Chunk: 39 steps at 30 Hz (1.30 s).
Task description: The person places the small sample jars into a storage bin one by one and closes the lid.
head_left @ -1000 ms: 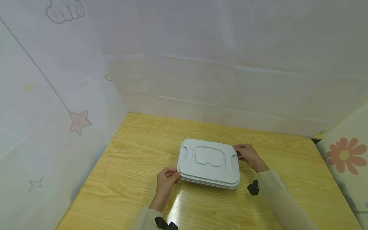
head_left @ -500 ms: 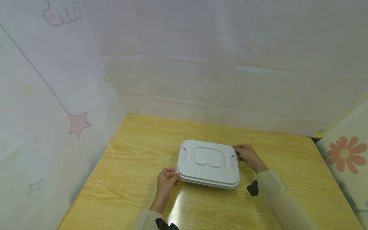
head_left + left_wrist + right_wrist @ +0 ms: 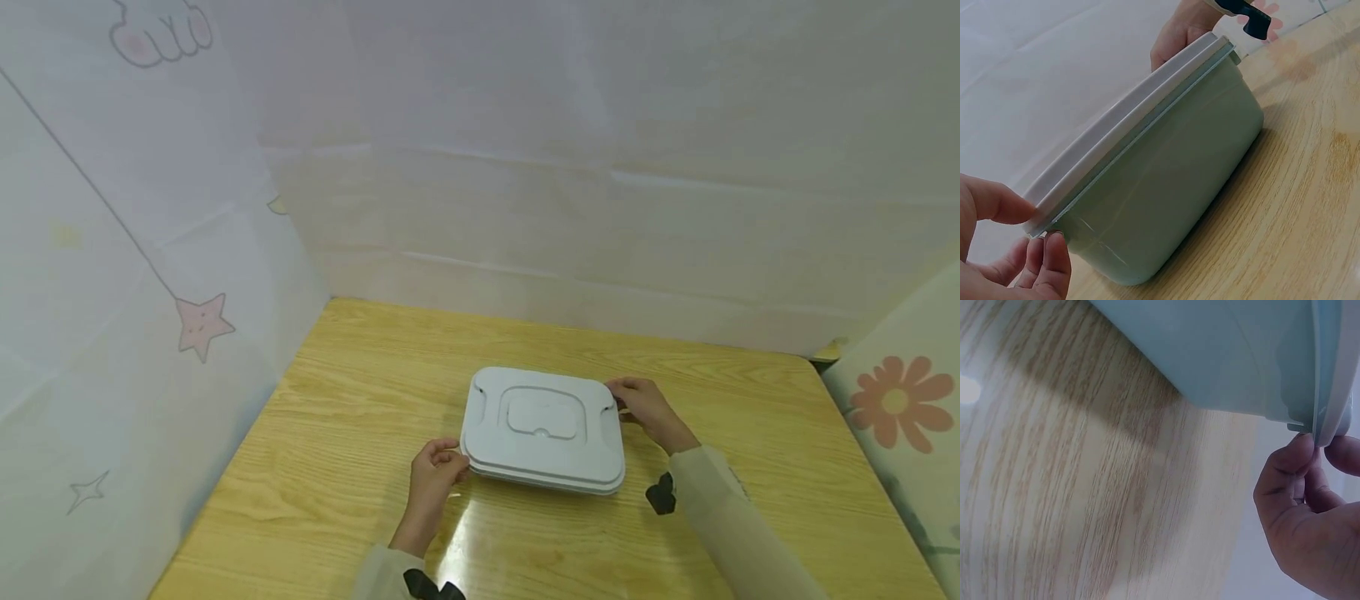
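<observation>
A storage box of pale green plastic stands on the table, with a white lid lying over its top. The lid is rectangular with rounded corners and a raised panel in the middle. At its near left corner, my left hand pinches the rim, thumb on one side and curled fingers beneath. My right hand grips the far right corner; the right wrist view shows the rim between thumb and fingers. Seen from above, the lid hides most of the green body.
The wooden table extends around the box on all sides. White cloth hangs behind and on the left, with a pink star print. On the right is a cloth with a flower print.
The head view has shifted slightly. Both hands stay at the same two corners of the lid, and the box stays in place.
</observation>
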Each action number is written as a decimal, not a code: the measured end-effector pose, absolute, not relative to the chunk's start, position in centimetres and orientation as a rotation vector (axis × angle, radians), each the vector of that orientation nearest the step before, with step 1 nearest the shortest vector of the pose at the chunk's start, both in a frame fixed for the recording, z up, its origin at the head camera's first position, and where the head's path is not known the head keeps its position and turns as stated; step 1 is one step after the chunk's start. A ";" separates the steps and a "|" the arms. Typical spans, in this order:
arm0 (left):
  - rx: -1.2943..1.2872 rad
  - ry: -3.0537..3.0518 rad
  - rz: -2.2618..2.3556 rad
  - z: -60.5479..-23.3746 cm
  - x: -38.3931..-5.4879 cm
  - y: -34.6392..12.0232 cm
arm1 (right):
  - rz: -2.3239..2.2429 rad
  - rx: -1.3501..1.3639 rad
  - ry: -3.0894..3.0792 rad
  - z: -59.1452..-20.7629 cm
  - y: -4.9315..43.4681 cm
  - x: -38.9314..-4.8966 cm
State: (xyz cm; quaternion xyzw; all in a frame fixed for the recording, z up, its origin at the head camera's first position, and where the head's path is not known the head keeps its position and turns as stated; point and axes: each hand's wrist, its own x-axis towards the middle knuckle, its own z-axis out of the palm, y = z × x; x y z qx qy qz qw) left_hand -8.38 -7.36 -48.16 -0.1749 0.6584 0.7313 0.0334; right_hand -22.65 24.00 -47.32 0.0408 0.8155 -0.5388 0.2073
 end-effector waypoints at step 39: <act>-0.418 2.182 2.069 -47.8 -10.9 -10.2 | -1.506 0.073 2.538 -47.6 24.5 -22.0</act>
